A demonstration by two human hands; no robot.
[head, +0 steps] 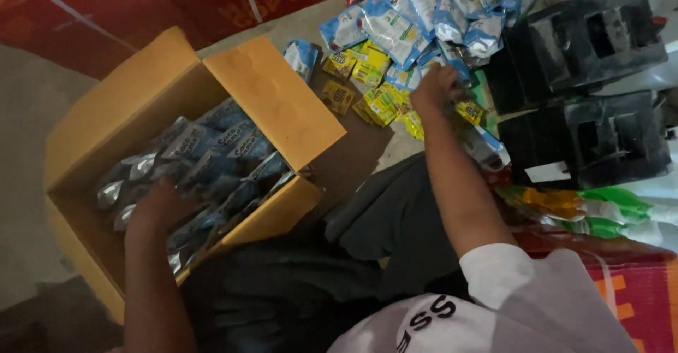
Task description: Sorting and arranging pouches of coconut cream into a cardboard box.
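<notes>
My left hand (159, 208) lies spread, palm down, on the shiny blue and silver foil sachets (212, 159) that fill the open yellow-brown cardboard box (275, 98) on the floor at my left knee. It presses on them and grips none that I can see. My right hand (436, 88) reaches out across my dark trousers (395, 219) to the loose heap on the floor, fingers curled down among the small yellow packets (378, 102) at the near edge of the pile of pale blue and white pouches (424, 7); whether it has closed on a packet I cannot tell (the knuckles hide the fingertips). Just right of that heap stand two black moulded plastic blocks (593, 84), and below them lie green and orange wrapped packs (586, 208).

To do this well, I judge I should keep the left palm flat so the sachets stay in even rows, and pinch one yellow packet by its edge instead of raking several.
</notes>
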